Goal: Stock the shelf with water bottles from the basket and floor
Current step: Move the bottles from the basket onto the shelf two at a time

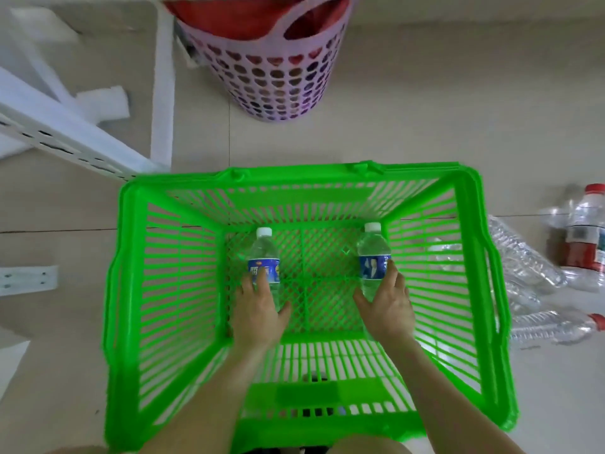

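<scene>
while both arms reach down into the green basket (pixel 294 179), each hand has a water bottle in its grasp. the left hand (pixel 258 311) wraps the lower half of the left bottle (pixel 264 252), fingers laid over the blue label and thumb on the bottle's right side. the right hand (pixel 389 308) grasps the right bottle (pixel 372 252), thumb on its left side and fingers curled round the right, reaching up to the blue label. both bottles have white caps that point away from the person, and both are low in the basket near its mesh bottom, well apart, one toward each side wall. the basket sits on a pale tiled floor (pixel 425 109). just right of it, floor bottles (pixel 523 260) lie in a clear heap, some with red caps. beyond the basket stands a pink hamper (pixel 278 86) with heart-shaped holes and something red inside. to the left lies a white slotted rail (pixel 65 139).
</scene>
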`<state>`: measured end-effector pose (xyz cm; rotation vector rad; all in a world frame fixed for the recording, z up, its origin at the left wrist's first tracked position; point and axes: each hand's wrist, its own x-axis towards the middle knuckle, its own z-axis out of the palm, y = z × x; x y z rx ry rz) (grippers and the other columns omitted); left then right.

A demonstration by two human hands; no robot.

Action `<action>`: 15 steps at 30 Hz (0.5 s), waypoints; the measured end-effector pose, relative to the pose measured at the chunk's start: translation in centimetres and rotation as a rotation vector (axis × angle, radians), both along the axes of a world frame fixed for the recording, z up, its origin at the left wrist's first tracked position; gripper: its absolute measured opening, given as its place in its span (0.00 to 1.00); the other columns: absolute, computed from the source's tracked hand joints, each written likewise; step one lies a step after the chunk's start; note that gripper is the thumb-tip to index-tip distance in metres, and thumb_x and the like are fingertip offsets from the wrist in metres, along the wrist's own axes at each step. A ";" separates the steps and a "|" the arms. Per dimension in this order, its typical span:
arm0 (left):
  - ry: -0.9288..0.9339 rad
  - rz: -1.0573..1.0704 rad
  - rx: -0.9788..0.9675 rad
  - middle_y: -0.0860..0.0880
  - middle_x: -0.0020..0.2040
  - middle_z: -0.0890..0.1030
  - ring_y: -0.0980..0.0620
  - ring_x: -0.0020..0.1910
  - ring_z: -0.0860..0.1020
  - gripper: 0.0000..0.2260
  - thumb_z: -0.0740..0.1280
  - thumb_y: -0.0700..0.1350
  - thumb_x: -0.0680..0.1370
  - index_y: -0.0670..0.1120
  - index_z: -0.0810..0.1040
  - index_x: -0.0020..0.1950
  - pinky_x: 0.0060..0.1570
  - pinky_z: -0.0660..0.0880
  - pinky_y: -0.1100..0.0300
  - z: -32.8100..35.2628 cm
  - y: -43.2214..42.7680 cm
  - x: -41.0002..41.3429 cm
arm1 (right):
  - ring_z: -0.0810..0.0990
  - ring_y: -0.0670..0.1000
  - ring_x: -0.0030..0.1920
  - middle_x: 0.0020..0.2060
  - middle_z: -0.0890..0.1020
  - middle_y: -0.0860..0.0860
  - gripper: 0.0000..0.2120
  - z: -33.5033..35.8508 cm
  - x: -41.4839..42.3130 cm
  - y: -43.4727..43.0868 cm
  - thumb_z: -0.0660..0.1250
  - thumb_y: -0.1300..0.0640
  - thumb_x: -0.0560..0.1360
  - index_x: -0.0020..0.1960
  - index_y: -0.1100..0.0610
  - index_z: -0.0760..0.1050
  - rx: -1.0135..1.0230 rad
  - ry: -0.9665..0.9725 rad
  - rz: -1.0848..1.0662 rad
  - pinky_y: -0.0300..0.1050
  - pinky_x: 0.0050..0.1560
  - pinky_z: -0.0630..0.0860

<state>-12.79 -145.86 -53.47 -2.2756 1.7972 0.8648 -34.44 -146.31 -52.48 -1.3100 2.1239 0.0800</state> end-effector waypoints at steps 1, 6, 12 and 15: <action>0.024 0.068 0.016 0.37 0.64 0.71 0.39 0.59 0.73 0.39 0.74 0.55 0.70 0.42 0.61 0.73 0.55 0.74 0.47 -0.5 -0.2 0.0 | 0.71 0.67 0.63 0.67 0.68 0.65 0.42 -0.7 0.0 -0.1 0.69 0.45 0.73 0.76 0.65 0.53 0.003 -0.003 -0.011 0.60 0.58 0.74; 0.181 0.384 0.067 0.42 0.60 0.75 0.42 0.54 0.77 0.38 0.75 0.53 0.70 0.42 0.59 0.73 0.51 0.76 0.48 -3.1 -0.7 0.7 | 0.75 0.66 0.59 0.66 0.67 0.63 0.42 -2.7 0.0 -1.0 0.69 0.46 0.74 0.77 0.61 0.50 -0.012 0.038 -0.099 0.58 0.51 0.76; 0.285 0.548 0.119 0.46 0.49 0.76 0.46 0.43 0.78 0.29 0.76 0.55 0.67 0.45 0.67 0.60 0.43 0.75 0.55 -5.1 -1.2 1.4 | 0.79 0.65 0.53 0.64 0.70 0.61 0.44 -3.6 0.6 -1.8 0.73 0.47 0.72 0.76 0.59 0.51 -0.005 0.116 -0.181 0.52 0.41 0.74; 0.337 0.591 0.133 0.49 0.46 0.78 0.51 0.38 0.78 0.24 0.78 0.50 0.66 0.48 0.67 0.54 0.37 0.71 0.59 -4.8 -1.5 1.7 | 0.80 0.64 0.49 0.59 0.73 0.60 0.41 -3.8 0.8 -2.2 0.75 0.51 0.70 0.72 0.59 0.55 -0.018 0.088 -0.288 0.51 0.40 0.71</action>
